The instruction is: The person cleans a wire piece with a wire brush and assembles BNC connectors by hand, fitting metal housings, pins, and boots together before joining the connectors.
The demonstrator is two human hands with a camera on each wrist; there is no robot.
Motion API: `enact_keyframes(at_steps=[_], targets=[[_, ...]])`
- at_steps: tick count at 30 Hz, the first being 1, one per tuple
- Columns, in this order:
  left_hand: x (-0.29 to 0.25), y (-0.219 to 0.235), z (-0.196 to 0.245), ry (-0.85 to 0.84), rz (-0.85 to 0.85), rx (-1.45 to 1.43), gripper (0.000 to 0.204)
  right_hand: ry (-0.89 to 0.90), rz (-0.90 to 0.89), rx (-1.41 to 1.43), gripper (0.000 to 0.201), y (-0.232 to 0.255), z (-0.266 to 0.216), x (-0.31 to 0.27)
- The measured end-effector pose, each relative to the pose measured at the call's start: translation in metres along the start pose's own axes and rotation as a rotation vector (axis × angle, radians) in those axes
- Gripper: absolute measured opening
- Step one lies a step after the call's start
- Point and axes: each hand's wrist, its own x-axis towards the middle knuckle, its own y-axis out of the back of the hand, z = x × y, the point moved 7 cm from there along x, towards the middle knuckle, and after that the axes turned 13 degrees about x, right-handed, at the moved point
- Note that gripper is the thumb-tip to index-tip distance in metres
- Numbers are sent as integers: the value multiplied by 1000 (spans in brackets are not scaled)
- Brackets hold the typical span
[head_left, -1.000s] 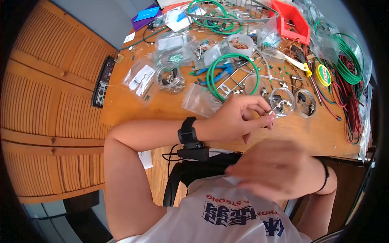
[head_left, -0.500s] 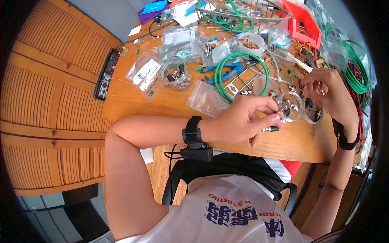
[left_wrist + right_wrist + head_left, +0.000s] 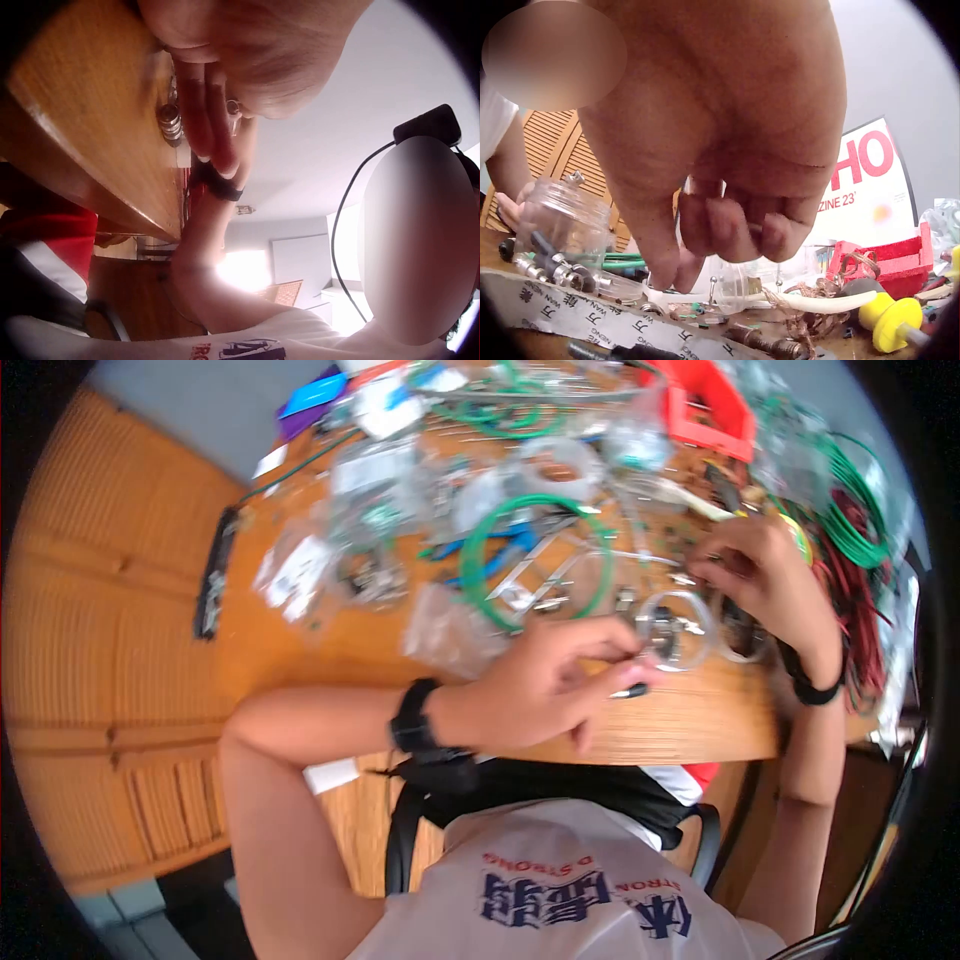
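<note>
In the head view my left hand (image 3: 555,685) pinches a small metal connector part between thumb and forefinger. A bit of that metal part (image 3: 234,109) shows by the fingers in the left wrist view. Just under those fingertips is a black-ended connector (image 3: 630,691). A clear round jar (image 3: 648,618) with metal and black connectors stands right beyond them. My right hand (image 3: 765,565) hovers over the right side, above a second clear jar (image 3: 722,645). Its fingers (image 3: 731,229) hang loosely bent in the right wrist view, with nothing visible in them.
A green cable coil (image 3: 467,560) lies over blue-handled pliers (image 3: 510,550). Plastic bags (image 3: 375,480) spread at the left, with a red bin (image 3: 705,415) at the back. Red cables (image 3: 862,630) run along the right edge. A yellow-handled screwdriver (image 3: 889,322) lies near the right hand.
My right hand has swung from over the lap to the parts at the right, then shifted slightly left. A black-ended connector now shows beneath the left hand, which keeps its pinch.
</note>
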Motion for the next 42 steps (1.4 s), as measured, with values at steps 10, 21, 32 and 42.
enact_keyframes(at_steps=[10,21,32,42], targets=[[0,-2,-1,102,-33,56,17,-57,36,-89,9,6,13,-6],[1,-3,0,61,-17,15,18,20,10,-9,15,0,15,-5],[0,-3,-2,70,-20,11,18,-8,-76,-30,18,-6,17,-7],[0,-4,-2,58,-13,14,17,-67,-36,-4,8,-9,19,-7]])
